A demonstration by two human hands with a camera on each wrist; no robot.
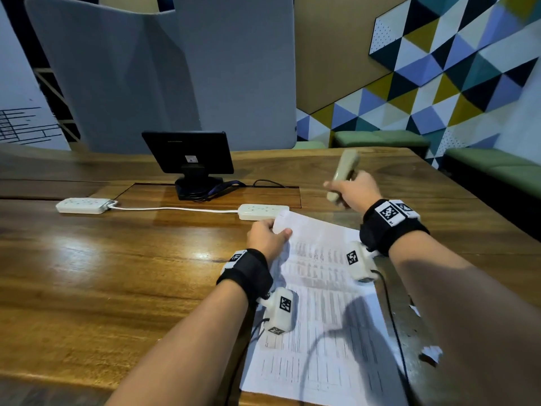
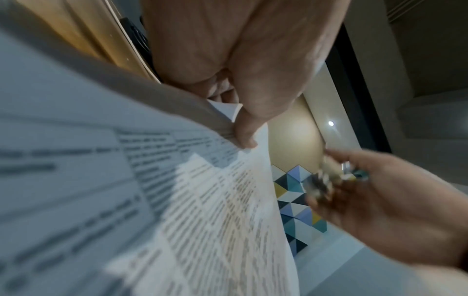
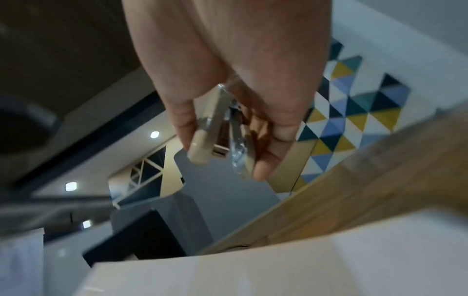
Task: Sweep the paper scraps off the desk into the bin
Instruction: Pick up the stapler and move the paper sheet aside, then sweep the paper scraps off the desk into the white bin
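A large printed sheet (image 1: 322, 303) lies on the wooden desk (image 1: 102, 273), its far corner lifted. My left hand (image 1: 276, 230) pinches that corner between thumb and fingers; the left wrist view shows the thumb on top of the sheet (image 2: 126, 200). Above the desk, past the sheet, my right hand (image 1: 341, 190) grips a beige stapler (image 1: 344, 171), seen partly open in the right wrist view (image 3: 210, 124). Two small torn paper scraps (image 1: 431, 354) lie to the right of the sheet near the desk's front right. No bin is in view.
A small black monitor (image 1: 188, 155) stands at the back of the desk, with two white power strips (image 1: 83, 205) (image 1: 263, 211) joined by a cable in front of it. A grey partition (image 1: 175, 68) rises behind. Green benches (image 1: 380, 137) stand beyond the desk's right edge.
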